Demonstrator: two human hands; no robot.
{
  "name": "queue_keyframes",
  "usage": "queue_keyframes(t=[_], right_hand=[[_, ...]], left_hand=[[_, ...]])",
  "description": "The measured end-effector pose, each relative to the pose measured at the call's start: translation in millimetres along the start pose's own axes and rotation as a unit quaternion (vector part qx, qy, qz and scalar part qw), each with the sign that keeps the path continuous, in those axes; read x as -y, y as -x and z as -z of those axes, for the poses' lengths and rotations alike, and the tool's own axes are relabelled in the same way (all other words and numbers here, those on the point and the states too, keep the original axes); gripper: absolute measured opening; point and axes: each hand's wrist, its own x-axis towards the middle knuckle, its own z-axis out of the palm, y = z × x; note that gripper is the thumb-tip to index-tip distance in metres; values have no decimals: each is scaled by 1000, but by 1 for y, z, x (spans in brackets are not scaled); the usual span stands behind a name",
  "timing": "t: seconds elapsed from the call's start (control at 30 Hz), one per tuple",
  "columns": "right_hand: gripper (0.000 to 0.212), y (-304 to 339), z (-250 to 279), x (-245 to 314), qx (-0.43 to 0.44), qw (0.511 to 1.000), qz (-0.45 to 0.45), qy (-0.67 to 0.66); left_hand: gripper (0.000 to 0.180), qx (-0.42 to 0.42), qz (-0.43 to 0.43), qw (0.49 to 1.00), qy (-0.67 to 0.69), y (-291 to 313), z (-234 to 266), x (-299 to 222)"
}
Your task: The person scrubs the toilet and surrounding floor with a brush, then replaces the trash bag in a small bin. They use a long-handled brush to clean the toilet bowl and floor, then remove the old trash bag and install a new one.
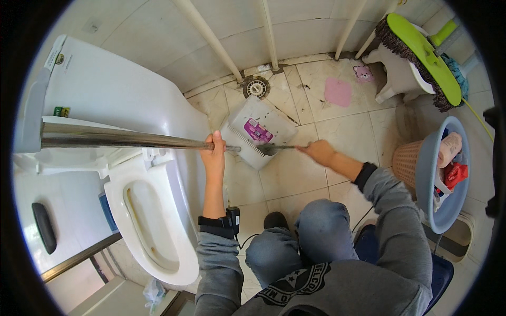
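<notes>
A long metal pole (pixel 132 139) is gripped by my left hand (pixel 213 150), and its end reaches the grey-white dustpan (pixel 256 109) on the tiled floor. Inside the pan lie a purple packet (pixel 258 130) and small dark bits of debris; a row of comb-like teeth (pixel 245 142) runs along one side. My right hand (pixel 320 152) is closed on a thin dark stick-like tool (pixel 287 147). The tool's far end is over the edge of the pan near the teeth, too small to tell its kind.
To the left stands a white toilet (pixel 153 226). A round floor drain (pixel 256 88) lies beyond the dustpan, near white pipes (pixel 269 34). At the right are a blue basin (pixel 443 174) of clothes on a woven basket (pixel 406 163), and a green mop head (pixel 424 58) over a white stool (pixel 395 68).
</notes>
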Motion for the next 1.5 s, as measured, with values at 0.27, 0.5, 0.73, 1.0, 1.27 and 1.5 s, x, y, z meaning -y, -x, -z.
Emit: queue_keyframes(t=[0.27, 0.5, 0.73, 1.0, 1.27, 1.5], right_hand=[[44, 21, 16, -51, 22, 999, -2, 34], [50, 7, -18, -24, 67, 998, 10, -5], [47, 25, 18, -68, 57, 998, -15, 25], [47, -35, -20, 23, 13, 997, -45, -60], [43, -34, -2, 47, -17, 994, -86, -59], [47, -39, -8, 54, 9, 996, -57, -63]], left_hand=[[47, 9, 13, 1000, 6, -2, 0, 4], [45, 17, 7, 1000, 0, -1, 4, 6], [44, 21, 15, 1000, -15, -2, 4, 9], [35, 25, 98, 995, -27, 5, 15, -3], [37, -22, 114, 987, 115, 10, 21, -77], [26, -35, 85, 986, 142, 21, 15, -77]])
